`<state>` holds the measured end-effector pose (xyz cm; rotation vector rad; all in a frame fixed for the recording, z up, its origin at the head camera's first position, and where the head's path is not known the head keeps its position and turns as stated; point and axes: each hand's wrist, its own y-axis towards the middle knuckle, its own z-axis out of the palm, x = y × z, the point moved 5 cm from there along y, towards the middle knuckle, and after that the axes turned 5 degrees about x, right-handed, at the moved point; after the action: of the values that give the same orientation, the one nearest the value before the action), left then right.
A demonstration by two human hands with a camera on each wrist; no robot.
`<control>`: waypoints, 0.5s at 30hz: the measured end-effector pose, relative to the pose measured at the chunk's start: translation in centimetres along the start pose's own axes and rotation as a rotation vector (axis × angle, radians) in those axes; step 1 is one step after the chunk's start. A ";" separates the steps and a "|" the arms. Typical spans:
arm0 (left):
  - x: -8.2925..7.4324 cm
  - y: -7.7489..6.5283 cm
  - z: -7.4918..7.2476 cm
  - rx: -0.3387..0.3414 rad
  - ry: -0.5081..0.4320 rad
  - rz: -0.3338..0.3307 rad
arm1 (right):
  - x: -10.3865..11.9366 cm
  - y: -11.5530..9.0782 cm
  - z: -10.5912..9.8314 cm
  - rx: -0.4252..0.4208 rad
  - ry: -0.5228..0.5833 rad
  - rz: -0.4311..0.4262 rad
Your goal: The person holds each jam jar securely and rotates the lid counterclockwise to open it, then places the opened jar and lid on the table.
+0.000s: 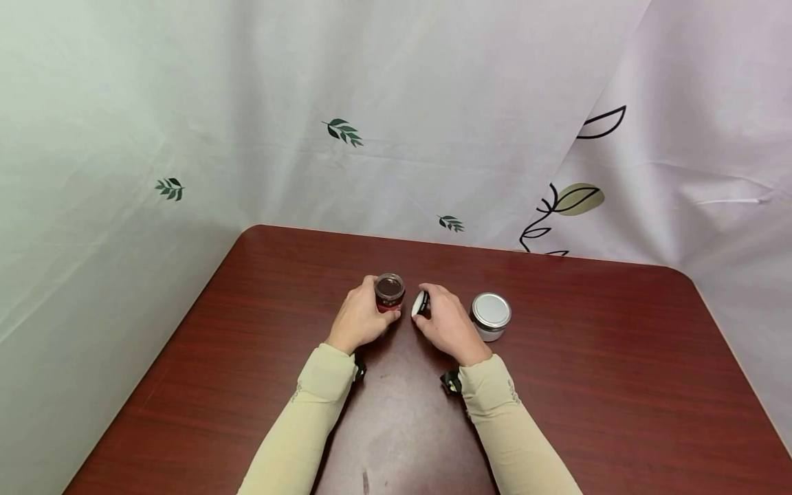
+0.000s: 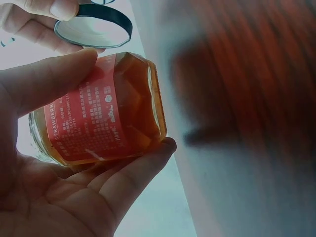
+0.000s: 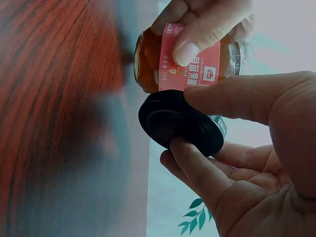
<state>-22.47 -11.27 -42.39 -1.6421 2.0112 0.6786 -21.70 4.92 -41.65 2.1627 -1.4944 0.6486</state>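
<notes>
Pale sleeves (image 1: 295,426) reach over the bench (image 1: 619,385); the left hand (image 1: 359,317) grips an open jar (image 1: 390,294), the right hand (image 1: 450,324) pinches a black lid (image 3: 165,121) near a silver-topped pot (image 1: 491,315).

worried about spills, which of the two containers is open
The red-labelled jar in the left hand: it has no lid on, while the silver-lidded container beside the right hand is closed.
</notes>
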 end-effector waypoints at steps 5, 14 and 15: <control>0.1 0.0 0.1 0.005 0.004 -0.006 | -0.1 0.0 0.2 0.001 -0.006 -0.009; 0.2 0.1 0.1 0.015 -0.004 -0.013 | -0.1 0.0 0.5 0.009 -0.005 -0.010; 0.2 0.1 0.1 0.015 -0.004 -0.013 | -0.1 0.0 0.5 0.010 -0.002 -0.008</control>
<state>-22.65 -11.33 -42.61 -1.6429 1.9961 0.6604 -21.67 4.73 -42.14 2.1771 -1.4855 0.6526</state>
